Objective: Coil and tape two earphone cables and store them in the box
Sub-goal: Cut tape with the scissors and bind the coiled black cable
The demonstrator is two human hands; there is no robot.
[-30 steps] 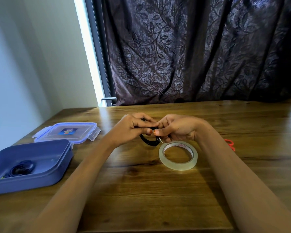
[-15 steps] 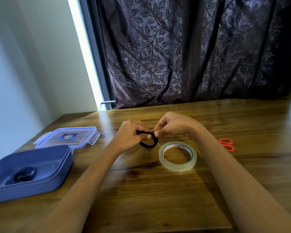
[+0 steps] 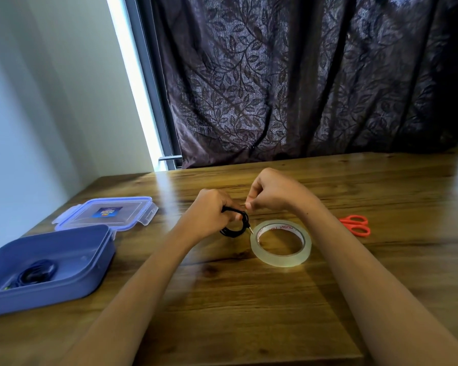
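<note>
Change since a second ago: right hand (image 3: 273, 194) lifted off the coil, where its fingertips then lay, and now sits just above and to the right of it; scissors (image 3: 354, 225), then mostly hidden behind the right forearm, now in plain sight

Item 1, coiled earphone cable (image 3: 233, 225): black, held clear of the worktop (image 3: 249, 307) at the centre of the view. The loop shows as a flattened oval, its long axis running roughly left to right. Its jack plug (image 3: 250, 229) sticks out at the right end and points down and right, toward the near rim of the tape roll

Left hand (image 3: 209, 215): fingers curled round the coil's left side, gripping it

Right hand: fingers curled, thumb and forefinger tips pressed together; whether anything lies between them cannot be told

Tape roll (image 3: 280, 260): clear, lying flat just right of the coil

Scissors: orange handles, further right, well apart from the roll

Box (image 3: 90, 260): blue, open, at the left, with a second dark coil (image 3: 36, 273) inside; its lid (image 3: 103, 212) lies flat just behind it

Curtain (image 3: 315, 88): dark, leaf-patterned, behind the worktop
</note>
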